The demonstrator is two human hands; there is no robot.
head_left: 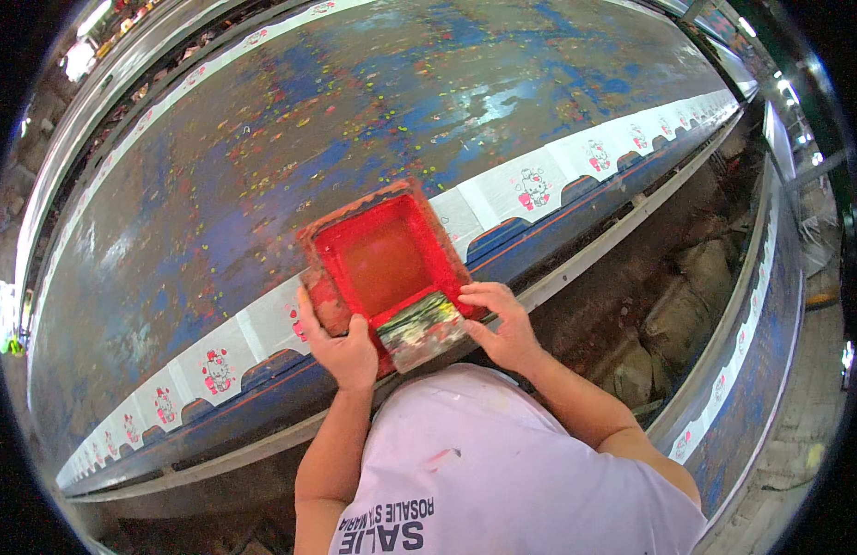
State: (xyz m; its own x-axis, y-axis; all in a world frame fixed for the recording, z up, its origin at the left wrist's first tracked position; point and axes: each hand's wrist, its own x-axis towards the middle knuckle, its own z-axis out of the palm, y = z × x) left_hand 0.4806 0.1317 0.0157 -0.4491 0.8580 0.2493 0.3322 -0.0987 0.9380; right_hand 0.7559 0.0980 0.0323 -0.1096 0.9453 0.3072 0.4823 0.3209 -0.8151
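Note:
A small rectangular screen-printing frame [384,264], stained bright red inside with a brownish flat middle, is held tilted in front of my body, above the near edge of the long table. My left hand [343,350] grips its left side, thumb up, beside a rounded reddish piece [325,303]. On the right side, my right hand [502,326] closes around the near corner, its fingers over the rim. A dark, shiny, paint-smeared panel [421,331] covers the end of the frame closest to me.
The long printing table [290,176] is speckled with coloured paint. White cloth pieces [530,190] with pink-and-black cartoon prints line its near edge; another row runs along its far edge. Brown sacks [673,319] lie in the gap to the right, beside another table [738,388].

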